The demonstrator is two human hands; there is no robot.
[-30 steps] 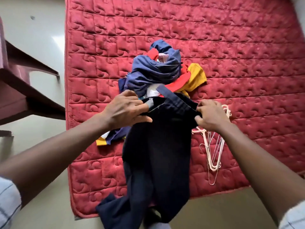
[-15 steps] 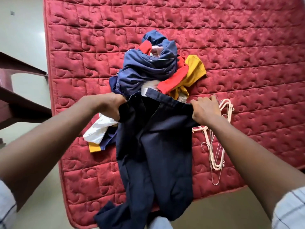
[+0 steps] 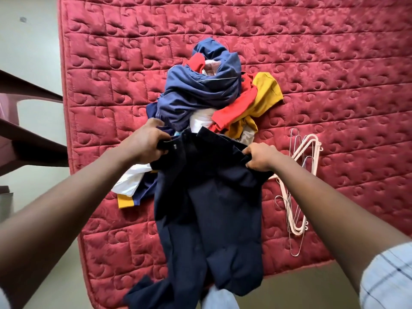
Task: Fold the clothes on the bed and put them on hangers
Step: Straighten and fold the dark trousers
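The dark navy trousers point(image 3: 207, 208) are a smooth, matte woven cloth, held up by the waistband over the near part of the bed point(image 3: 334, 63). Their long axis runs from the waistband, which points toward the heap beyond, back toward the person, and the legs trail off the bed's near edge in loose creases. A small metal fastener glints at the band's left end. The left hand point(image 3: 145, 143) has its grip closed on that end, fingers curled round the band. The right hand point(image 3: 259, 158) has its grip closed on the other end, so the band is spread between them. Just beyond it lies the crumpled pile of clothes point(image 3: 200, 92): a slick blue garment point(image 3: 214, 52) with thin pale piping on top, a red piece point(image 3: 236, 108) and a mustard yellow piece point(image 3: 267, 94) to its right, and white cloth point(image 3: 131, 181) spilling out under the left wrist. Right of the trousers a bundle of hangers point(image 3: 311, 141), thin wire and pale plastic, lies flat on the bed. The bed's cover is glossy red quilting, stitched in squares with swirls. Dark reddish furniture point(image 3: 22, 141) stands at the left on a pale floor point(image 3: 33, 52).
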